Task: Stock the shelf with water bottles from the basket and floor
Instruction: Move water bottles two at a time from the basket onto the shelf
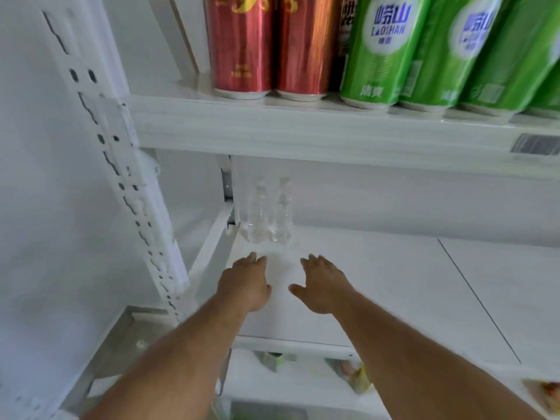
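Both forearms enter from the bottom of the frame. Our left hand (245,283) and right hand (321,286) hover over the shelf (378,283) at centre, fingers extended, grasping nothing. Two water bottles (269,213) stand upright, side by side, at the shelf's back left corner, just beyond our fingertips. We judge the pair seated. To proceed well, we withdraw without brushing them, then set further bottles rightward, keeping rows tight.
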